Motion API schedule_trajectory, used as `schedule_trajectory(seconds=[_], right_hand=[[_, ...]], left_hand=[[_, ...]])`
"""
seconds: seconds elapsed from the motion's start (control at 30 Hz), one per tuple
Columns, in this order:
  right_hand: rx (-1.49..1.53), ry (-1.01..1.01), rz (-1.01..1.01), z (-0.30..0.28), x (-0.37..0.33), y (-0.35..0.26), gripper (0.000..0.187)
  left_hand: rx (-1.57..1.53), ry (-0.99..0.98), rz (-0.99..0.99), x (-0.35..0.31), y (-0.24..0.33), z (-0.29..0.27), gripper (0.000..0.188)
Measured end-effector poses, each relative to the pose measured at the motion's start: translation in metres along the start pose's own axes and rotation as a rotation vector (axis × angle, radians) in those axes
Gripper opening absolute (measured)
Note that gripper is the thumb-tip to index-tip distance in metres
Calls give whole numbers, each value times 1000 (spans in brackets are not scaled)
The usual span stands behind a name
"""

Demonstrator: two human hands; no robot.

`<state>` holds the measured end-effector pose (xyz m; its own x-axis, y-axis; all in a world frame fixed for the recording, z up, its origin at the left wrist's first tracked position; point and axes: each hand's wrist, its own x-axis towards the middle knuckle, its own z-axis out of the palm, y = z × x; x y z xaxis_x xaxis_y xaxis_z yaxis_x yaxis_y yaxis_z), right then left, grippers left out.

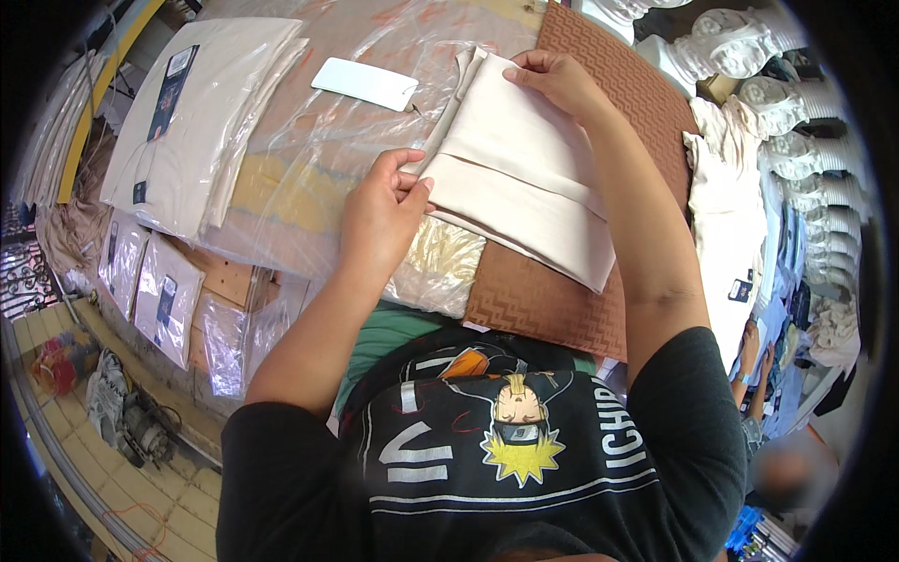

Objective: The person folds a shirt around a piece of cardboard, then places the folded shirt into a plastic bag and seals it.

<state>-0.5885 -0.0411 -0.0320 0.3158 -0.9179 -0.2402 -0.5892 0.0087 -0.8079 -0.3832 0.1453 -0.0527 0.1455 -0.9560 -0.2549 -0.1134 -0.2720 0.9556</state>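
A folded cream garment point(524, 169) lies in front of me, partly on a brown patterned mat point(562, 304) and partly on the plastic-covered table. My left hand point(386, 192) pinches its left edge between thumb and fingers. At the far right corner, my right hand point(559, 82) grips the cloth with its thumb on top. A fold runs across the garment's middle. Just left of it rests a white hang tag point(365, 84) with a thin string; whether the string is tied to the cloth cannot be made out.
To the left is a stack of folded cream garments point(201, 112) with dark labels. Plastic-wrapped packs point(169, 300) sit lower left, above a tiled floor holding a motor point(131, 421). On the right are more cream cloths point(729, 206), white balusters point(730, 42) and another person's hands point(749, 361).
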Motion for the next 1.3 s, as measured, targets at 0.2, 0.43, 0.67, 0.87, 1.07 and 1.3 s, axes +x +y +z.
schedule_trajectory(seconds=[0.2, 0.43, 0.67, 0.87, 1.07, 1.3], right_hand=[[-90, 77, 28, 7, 2, -2, 26], [-92, 95, 79, 10, 5, -1, 27], [-170, 142, 30, 17, 2, 10, 25], [-76, 100, -70, 13, 17, 23, 28], [-145, 115, -95, 9, 17, 26, 29], [-253, 147, -71, 8, 7, 12, 34]], left_hand=[[63, 26, 59, 2, 0, -3, 30], [303, 10, 91, 9, 0, -11, 33], [369, 95, 312, -11, -12, -13, 27], [419, 206, 788, -79, -57, -56, 9], [711, 622, 82, -136, -147, -172, 12], [401, 579, 546, -62, -65, -126, 12]])
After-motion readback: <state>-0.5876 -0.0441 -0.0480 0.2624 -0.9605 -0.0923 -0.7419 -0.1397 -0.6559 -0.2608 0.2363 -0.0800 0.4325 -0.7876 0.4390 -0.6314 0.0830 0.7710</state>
